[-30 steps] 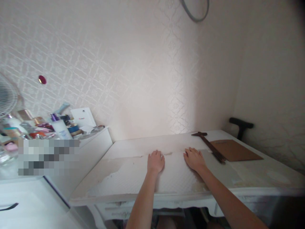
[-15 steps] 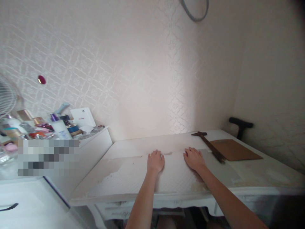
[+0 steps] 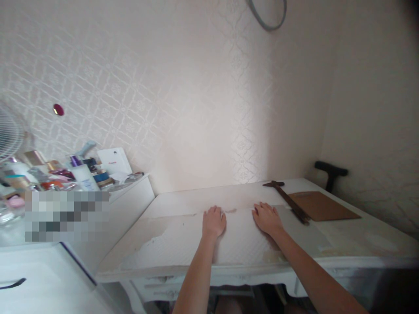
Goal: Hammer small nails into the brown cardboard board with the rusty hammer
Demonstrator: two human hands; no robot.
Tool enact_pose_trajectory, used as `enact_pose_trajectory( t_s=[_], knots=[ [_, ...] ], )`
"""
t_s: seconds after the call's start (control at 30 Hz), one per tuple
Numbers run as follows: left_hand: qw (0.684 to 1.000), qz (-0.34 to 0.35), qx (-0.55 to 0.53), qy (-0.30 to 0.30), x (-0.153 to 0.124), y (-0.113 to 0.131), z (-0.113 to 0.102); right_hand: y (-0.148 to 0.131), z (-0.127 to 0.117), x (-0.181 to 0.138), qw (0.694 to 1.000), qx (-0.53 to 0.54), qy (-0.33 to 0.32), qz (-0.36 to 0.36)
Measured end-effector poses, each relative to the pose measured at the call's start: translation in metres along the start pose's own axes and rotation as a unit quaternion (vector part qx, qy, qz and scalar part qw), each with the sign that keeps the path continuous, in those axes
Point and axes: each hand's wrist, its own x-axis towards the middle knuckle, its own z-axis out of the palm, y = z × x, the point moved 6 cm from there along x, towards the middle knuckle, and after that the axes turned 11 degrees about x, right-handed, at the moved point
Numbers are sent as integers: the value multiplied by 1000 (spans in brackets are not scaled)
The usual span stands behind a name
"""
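Note:
Both my hands lie palm down on a white sheet (image 3: 183, 244) spread over the white table (image 3: 366, 248). My left hand (image 3: 214, 221) rests near the sheet's far edge, fingers flat and close together, holding nothing. My right hand (image 3: 266, 217) lies a hand's width to the right, fingers stretched flat on the same sheet. A dark wooden T-shaped tool (image 3: 290, 201) lies just right of my right hand, apart from it. Next to it is a brown board (image 3: 322, 206).
A lower white cabinet (image 3: 127, 205) at the left carries several cosmetic bottles (image 3: 81, 174) and a white card (image 3: 114, 160). A fan (image 3: 9, 133) shows at the far left. A black handle (image 3: 330, 172) stands behind the table's right corner. Patterned wall lies straight behind.

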Motion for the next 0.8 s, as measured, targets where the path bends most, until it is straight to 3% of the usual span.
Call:
enact_pose_trajectory(
  t_s=[0.8],
  knots=[
    [1000,5,1,6,0,1,-2,-1,0,0,1000,-1,6,-4]
  ],
)
